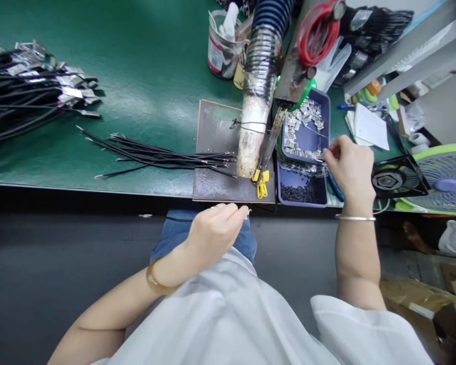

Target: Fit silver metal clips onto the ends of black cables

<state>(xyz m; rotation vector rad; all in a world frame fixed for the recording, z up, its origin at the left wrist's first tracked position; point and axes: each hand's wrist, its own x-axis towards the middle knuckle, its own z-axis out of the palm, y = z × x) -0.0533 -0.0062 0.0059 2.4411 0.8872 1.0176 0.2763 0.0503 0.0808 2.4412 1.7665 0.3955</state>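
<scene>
Over the lap, the left hand's [216, 230] grip pinches a black cable [178, 219], short of the table [155, 66] – likely light and springy, best held close behind its end. Farther, at right, the right hand's [351, 165] fingertips press together by the tray [304, 141] – whether on one of its metal connectors [293, 125], probably hard and slick, I cannot tell.

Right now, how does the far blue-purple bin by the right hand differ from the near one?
The far bin holds silver pieces; the near bin holds small black pieces. The right hand is at the far bin's side edge, while the near bin has no hand at it. Both are blue-purple and open-topped.
</scene>
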